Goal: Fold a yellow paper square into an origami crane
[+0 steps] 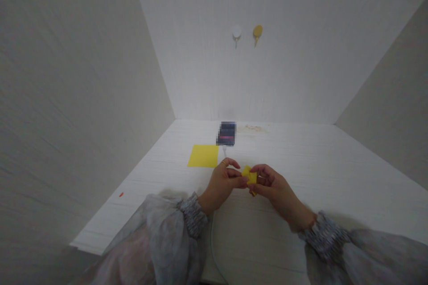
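Observation:
Between my two hands is a small folded piece of yellow paper, held just above the white tabletop. My left hand pinches its left side between thumb and fingers; a ring shows on one finger. On the other side, my right hand grips the paper's right edge with thumb and fingertips. A small orange-brown bit shows under the paper by the right thumb; I cannot make out what it is. Flat on the table beyond my left hand lies a square yellow sheet.
A phone, its screen blurred, lies near the back wall with a white cable running toward me. Walls enclose the table on the left, back and right. Two hooks, white and yellow, are on the back wall. A red scrap lies left.

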The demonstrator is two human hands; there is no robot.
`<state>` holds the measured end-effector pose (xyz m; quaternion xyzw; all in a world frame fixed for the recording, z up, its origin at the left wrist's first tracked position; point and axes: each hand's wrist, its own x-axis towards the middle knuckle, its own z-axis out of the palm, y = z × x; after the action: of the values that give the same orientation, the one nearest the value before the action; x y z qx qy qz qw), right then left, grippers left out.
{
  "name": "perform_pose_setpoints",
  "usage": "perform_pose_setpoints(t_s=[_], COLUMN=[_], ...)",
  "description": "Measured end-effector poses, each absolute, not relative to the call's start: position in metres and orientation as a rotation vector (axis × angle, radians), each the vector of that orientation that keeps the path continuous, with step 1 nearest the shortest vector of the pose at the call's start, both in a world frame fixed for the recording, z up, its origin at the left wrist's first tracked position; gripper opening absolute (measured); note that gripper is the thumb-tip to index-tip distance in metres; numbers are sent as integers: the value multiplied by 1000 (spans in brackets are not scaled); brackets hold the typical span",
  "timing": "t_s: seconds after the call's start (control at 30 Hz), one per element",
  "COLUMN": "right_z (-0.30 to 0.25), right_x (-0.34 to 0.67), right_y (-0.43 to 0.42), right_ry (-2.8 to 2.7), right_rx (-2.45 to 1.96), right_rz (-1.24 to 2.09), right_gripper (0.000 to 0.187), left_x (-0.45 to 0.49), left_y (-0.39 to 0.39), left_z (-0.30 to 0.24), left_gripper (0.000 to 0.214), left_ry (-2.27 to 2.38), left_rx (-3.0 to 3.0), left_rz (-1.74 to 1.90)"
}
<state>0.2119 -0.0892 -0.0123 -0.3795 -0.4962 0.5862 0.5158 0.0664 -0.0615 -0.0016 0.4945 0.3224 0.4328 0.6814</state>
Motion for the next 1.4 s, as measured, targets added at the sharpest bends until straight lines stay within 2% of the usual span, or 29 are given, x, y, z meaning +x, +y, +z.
perform_pose_setpoints(t_s=[0.63, 1.03, 1.23, 1.4], right_z=[-10, -11, -13, -9], right_x=[209, 209, 206, 205], right_y=[-89, -91, -89, -89], right_ry=[-1192, -1212, -1164, -1179], right_rx=[-914, -947, -968, -1012], right_rz=[1415, 1381, 1367, 1481], right_gripper=[31, 32, 48, 42], left_x=[66, 68, 68, 68], left_y=[-63, -60, -61, -61], left_z=[1, -3, -4, -4], left_gripper=[23, 40, 38, 38], left_ry=[777, 808, 799, 796], left_rx=[1083, 1196, 1216, 1249], left_rz=[981, 992, 1045, 1072])
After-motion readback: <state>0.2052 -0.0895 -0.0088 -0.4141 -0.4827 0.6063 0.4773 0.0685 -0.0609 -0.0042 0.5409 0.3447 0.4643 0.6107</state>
